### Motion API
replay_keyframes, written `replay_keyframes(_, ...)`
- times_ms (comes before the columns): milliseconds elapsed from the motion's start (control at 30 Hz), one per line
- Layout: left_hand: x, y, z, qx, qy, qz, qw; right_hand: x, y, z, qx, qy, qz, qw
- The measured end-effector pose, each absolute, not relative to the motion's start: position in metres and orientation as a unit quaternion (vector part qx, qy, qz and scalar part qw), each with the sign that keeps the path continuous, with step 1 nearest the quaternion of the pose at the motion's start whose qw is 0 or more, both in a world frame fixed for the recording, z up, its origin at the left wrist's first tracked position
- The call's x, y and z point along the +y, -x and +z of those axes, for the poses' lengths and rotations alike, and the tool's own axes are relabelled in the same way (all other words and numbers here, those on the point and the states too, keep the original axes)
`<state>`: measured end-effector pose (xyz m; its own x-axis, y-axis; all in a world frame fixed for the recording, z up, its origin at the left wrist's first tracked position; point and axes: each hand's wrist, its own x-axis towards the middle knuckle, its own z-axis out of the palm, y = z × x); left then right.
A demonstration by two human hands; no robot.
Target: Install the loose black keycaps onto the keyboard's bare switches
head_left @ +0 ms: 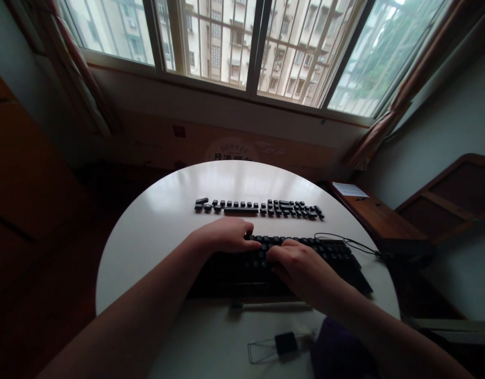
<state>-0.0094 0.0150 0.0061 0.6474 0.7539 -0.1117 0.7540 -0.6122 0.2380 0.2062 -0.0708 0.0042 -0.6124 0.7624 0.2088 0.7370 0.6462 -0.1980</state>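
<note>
A black computer keyboard (226,279) lies on a round white table, with part of its dark body bare of keycaps. My left hand (226,234) is bent over the keyboard's far edge, thumb on the key area and fingers curled around the back. My right hand (295,258) rests on the middle keys with its fingers drawn together; its fingertips are hidden, and I cannot see what they hold. Behind the keyboard, loose black keycaps (287,208) stand in rows, among them a long spacebar (241,210).
Nearer me lie a brush (274,306) and a wire keycap puller (285,345) with a black block. Something purple (337,347) is below my right forearm. A black cable (356,245) runs off the right side of the white table (131,252). A wooden bench (368,210) holds paper.
</note>
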Motion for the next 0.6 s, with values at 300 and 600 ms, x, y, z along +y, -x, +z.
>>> replay_keyframes(300, 0.0125, 0.0097, 0.0094, 0.421, -0.896, -0.005, 0.141, -0.0731, -0.2037, 0.0087, -0.890, 0.444, 0.000, 0.105)
replay_keyframes(600, 0.0124, 0.0089, 0.0107, 0.422, -0.894, -0.007, 0.148, -0.0744, -0.2031, 0.0070, -0.880, 0.466, -0.023, 0.091)
